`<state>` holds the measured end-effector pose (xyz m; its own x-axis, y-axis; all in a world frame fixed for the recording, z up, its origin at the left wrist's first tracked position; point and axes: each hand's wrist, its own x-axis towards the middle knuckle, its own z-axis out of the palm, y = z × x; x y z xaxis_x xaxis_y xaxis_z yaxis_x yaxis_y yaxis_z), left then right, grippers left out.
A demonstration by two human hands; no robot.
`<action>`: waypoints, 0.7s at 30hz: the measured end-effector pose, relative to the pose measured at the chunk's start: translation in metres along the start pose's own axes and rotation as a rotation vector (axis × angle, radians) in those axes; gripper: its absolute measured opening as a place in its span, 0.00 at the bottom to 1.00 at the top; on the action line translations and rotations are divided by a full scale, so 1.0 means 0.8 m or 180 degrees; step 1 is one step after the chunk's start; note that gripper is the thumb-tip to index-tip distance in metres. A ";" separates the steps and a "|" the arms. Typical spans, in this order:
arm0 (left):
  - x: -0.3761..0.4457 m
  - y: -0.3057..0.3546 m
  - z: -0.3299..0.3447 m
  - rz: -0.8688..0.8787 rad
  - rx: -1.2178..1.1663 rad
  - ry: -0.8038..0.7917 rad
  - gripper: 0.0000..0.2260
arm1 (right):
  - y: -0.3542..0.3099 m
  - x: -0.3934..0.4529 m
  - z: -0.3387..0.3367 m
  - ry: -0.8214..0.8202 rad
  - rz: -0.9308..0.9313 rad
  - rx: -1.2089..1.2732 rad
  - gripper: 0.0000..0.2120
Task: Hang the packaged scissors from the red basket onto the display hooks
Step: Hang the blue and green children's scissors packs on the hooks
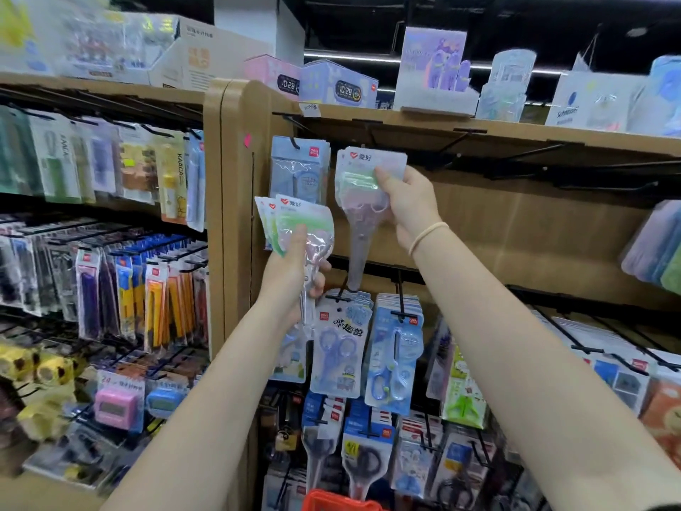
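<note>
A fan of packaged scissors (294, 230) is gripped in the left hand (291, 271), fingers curled round the lower part of the packs, just left of the display's middle. Up at the top row, one scissors pack (363, 201) is pinched by the right hand (405, 201), its top edge held against a black display hook (372, 136) under the wooden shelf (516, 138); whether the hole is over the hook cannot be told. At the near bottom edge, the red basket's (339, 501) rim is seen.
</note>
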<state>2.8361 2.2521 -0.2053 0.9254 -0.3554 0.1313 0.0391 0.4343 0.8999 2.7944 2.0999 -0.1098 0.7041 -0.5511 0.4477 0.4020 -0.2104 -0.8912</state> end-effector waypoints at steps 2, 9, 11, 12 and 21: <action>-0.001 0.005 -0.001 0.0082 -0.0076 -0.0062 0.15 | -0.008 0.006 0.005 0.0099 -0.0091 -0.0128 0.04; -0.002 0.011 -0.005 0.0426 -0.0245 -0.0491 0.12 | -0.021 0.020 0.018 0.0188 -0.0293 -0.0357 0.04; -0.004 0.010 -0.005 0.0573 -0.0181 -0.0511 0.13 | -0.021 0.020 0.019 0.0184 -0.0298 -0.0383 0.05; -0.005 0.009 -0.006 0.0641 -0.0166 -0.0531 0.14 | -0.020 0.020 0.019 0.0184 -0.0289 -0.0391 0.04; -0.003 0.002 -0.010 0.0782 -0.0167 -0.0205 0.17 | -0.022 0.019 0.022 0.0222 -0.0332 -0.0551 0.04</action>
<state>2.8370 2.2605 -0.2078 0.8838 -0.2852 0.3709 -0.1628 0.5559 0.8152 2.8082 2.1093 -0.0862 0.6194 -0.5723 0.5373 0.3597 -0.4015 -0.8423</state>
